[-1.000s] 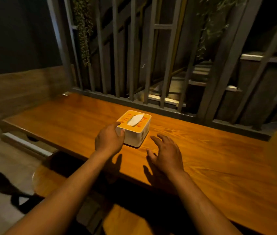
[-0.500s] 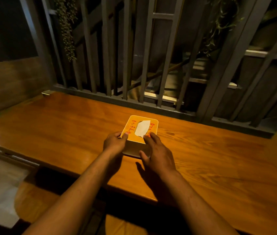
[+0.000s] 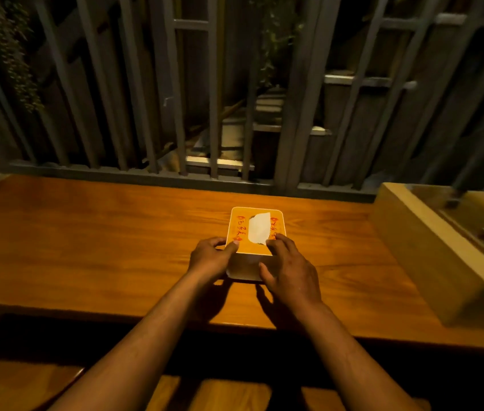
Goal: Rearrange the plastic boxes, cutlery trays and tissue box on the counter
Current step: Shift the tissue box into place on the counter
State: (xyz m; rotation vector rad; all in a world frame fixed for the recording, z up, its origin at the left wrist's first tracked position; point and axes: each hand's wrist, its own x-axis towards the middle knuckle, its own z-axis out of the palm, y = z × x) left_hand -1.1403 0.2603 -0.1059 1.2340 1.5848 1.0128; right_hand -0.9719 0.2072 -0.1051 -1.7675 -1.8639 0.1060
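Observation:
A white tissue box (image 3: 252, 229) with an orange printed lid and a white tissue poking out stands on the wooden counter (image 3: 86, 241), near its middle. My left hand (image 3: 209, 258) grips the box's near left corner, thumb on the lid. My right hand (image 3: 289, 269) holds the near right corner, fingers on the lid and thumb against the front wall. The box's near face is partly hidden by both hands.
A long pale wooden cutlery tray (image 3: 430, 253) lies on the counter at the right, with metal utensils blurred inside. Grey metal bars (image 3: 172, 99) rise directly behind the counter. Wooden stools (image 3: 229, 394) show below the front edge.
My right hand has come from the counter onto the tissue box, so both hands now hold it. The box has turned square to me. The view has swung right, revealing the wooden tray.

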